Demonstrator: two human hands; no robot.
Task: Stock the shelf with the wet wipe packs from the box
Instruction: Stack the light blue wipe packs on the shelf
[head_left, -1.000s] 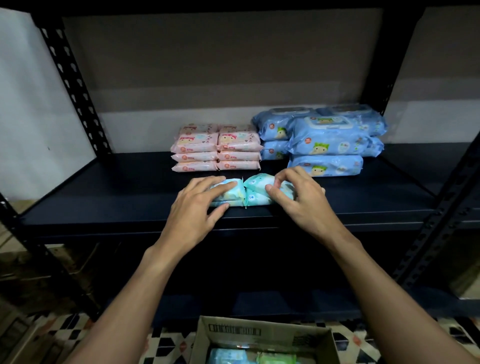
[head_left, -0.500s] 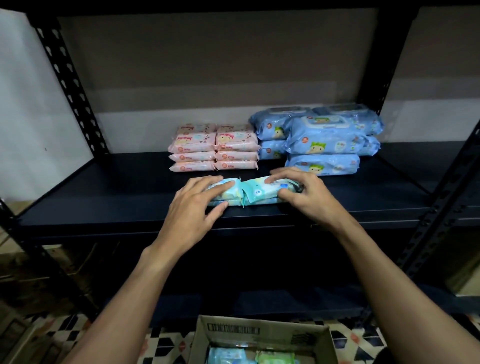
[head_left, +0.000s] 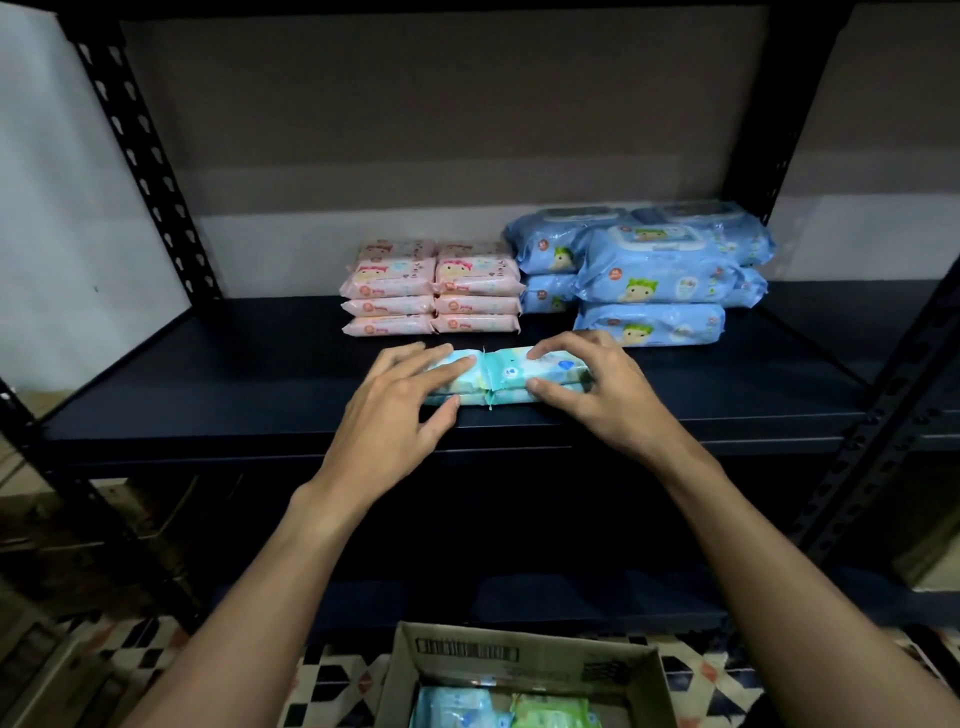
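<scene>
Wet wipe packs (head_left: 519, 379), probably soft, light and slippery, are lying stacked at the shelf (head_left: 208, 395) front edge; left hand (head_left: 395, 400) is pressing flat on one end, right hand (head_left: 597, 389) is pinching the other

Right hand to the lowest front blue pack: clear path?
Probably yes. The right hand grips the teal packs just in front of the blue pack; nothing stands between, though it must let go first.

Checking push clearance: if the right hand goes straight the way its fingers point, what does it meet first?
The right hand holds the teal packs; past them, likely the pink stack, right column, though depth is unclear.
</scene>
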